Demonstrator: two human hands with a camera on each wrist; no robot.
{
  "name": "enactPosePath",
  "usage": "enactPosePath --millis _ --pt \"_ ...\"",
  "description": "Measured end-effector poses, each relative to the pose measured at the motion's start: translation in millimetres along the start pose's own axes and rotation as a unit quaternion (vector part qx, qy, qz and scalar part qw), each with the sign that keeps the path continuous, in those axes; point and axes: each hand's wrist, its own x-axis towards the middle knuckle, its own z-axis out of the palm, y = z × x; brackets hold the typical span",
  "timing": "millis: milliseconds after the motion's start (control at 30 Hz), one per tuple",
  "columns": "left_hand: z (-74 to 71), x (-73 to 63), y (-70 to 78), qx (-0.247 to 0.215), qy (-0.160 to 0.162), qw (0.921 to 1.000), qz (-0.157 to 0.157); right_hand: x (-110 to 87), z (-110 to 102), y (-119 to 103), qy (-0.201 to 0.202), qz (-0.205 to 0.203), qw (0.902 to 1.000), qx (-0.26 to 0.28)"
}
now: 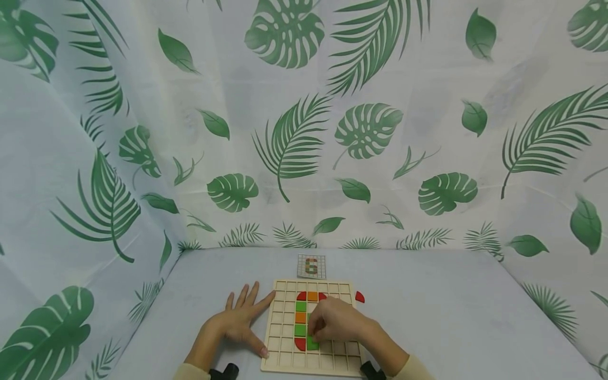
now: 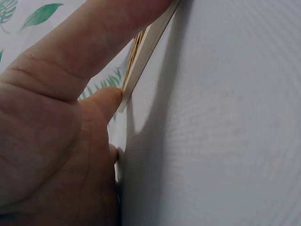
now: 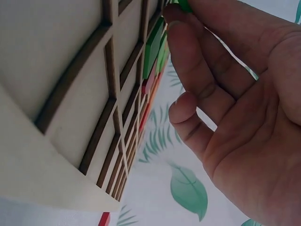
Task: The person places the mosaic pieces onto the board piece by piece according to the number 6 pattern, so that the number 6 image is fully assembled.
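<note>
A wooden grid board (image 1: 280, 356) lies on the table with coloured tiles in its cells. In the head view, an orange square tile (image 1: 312, 296) sits between red rounded tiles in the upper row. Below, a column holds a green tile (image 1: 301, 306), another orange one, another green one and a red rounded tile (image 1: 300, 344). My left hand (image 1: 239, 319) is spread, its thumb and index finger touching the board's left edge. Over the board's middle, my right hand (image 1: 339, 319) pinches a small green tile (image 3: 184, 5), mostly hidden by the fingers. The cells beneath that hand are partly covered.
Behind the board lies a small pattern card (image 1: 311, 266) showing a coloured figure like a 6. One loose red rounded tile (image 1: 360, 297) rests just right of the board's upper corner. Leaf-printed curtains (image 1: 304, 221) enclose the white table at the back and sides.
</note>
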Motion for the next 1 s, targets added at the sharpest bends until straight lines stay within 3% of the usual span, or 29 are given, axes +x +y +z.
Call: enactPosePath --millis 733,867,1000 --pt "-0.5 -1.5 1.4 0.0 0.002 1.0 0.002 -0.8 5.2 -5.0 -0.015 0.006 0.9976 -0.067" --pt "-0.1 -2.0 1.8 0.001 0.005 1.0 0.001 -3.0 -3.9 -0.4 0.013 -0.007 0.9988 -0.046" --pt "-0.1 -2.1 2.5 0.002 0.006 1.0 0.0 -8.5 -19.9 8.2 0.077 -0.024 0.9964 -0.027"
